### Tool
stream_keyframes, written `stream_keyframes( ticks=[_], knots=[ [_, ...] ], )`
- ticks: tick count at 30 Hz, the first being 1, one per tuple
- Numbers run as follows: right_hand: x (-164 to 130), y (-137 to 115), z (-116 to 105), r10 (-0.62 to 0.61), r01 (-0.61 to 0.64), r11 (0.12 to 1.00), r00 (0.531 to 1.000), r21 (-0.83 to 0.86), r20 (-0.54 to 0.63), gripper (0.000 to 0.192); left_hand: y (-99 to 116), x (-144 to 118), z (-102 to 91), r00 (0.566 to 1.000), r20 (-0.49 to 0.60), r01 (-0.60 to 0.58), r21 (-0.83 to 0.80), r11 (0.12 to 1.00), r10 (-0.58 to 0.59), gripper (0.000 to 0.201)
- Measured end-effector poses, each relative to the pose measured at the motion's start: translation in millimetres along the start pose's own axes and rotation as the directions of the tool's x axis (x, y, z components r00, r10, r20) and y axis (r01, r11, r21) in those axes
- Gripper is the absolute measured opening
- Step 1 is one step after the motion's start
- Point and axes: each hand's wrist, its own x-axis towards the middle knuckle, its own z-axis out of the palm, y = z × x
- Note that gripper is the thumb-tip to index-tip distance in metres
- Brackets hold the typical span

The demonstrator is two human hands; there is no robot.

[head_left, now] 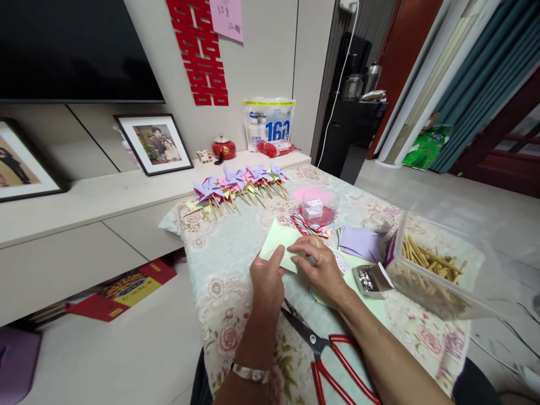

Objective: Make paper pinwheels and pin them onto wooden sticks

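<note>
My left hand (269,277) grips a pale green sheet of paper (275,239) by its lower edge, thumb on top. The paper shows a crease or cut line and one raised corner. At its right side, my right hand (319,267) has thumb and fingertips close together on the paper's edge. Below my hands lie scissors (314,342) with red handles, partly covered by my right forearm. Beside that forearm is a small open box of metal pins (368,279). Purple paper squares (359,243) are stacked behind it, and more green paper (324,298) lies under my right wrist.
Finished paper pinwheels (236,183) on sticks lie in a row at the far left. A round clear container (331,209) holds small white boxes. To the right, a plastic bin (439,292) is full of wooden sticks. A flowered tablecloth (228,315) covers the table.
</note>
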Motion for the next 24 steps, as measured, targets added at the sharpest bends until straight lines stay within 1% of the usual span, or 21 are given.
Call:
stream_keyframes(
  ticks=[7, 16, 21, 24],
  knots=[
    [-0.3, 1.1, 0.4, -0.017, 0.017, 1.0, 1.0, -0.001, 0.023, 0.025, 2.6, -0.1, 2.0, 1.0, -0.01, 0.008, -0.042, 0.999, -0.008, 0.046],
    [-0.7, -1.1, 0.4, -0.036, 0.034, 0.999, 0.998, 0.024, 0.061, 0.028, 0.2, 2.8, -0.9, 1.0, -0.009, -0.009, -0.038, 0.999, 0.008, 0.042],
    [2.1, -7.4, -4.3, -0.088, 0.087, 0.996, 0.989, 0.018, 0.116, 0.029, 1.0, 2.3, 0.6, 1.0, 0.007, -0.015, -0.053, 0.998, 0.015, 0.038],
    [3.0, -8.3, -6.8, -0.129, 0.13, 0.992, 0.98, 0.006, 0.149, 0.025, 2.2, 1.0, 2.4, 1.0, 0.01, -0.029, -0.059, 0.998, 0.03, 0.034]
  ],
)
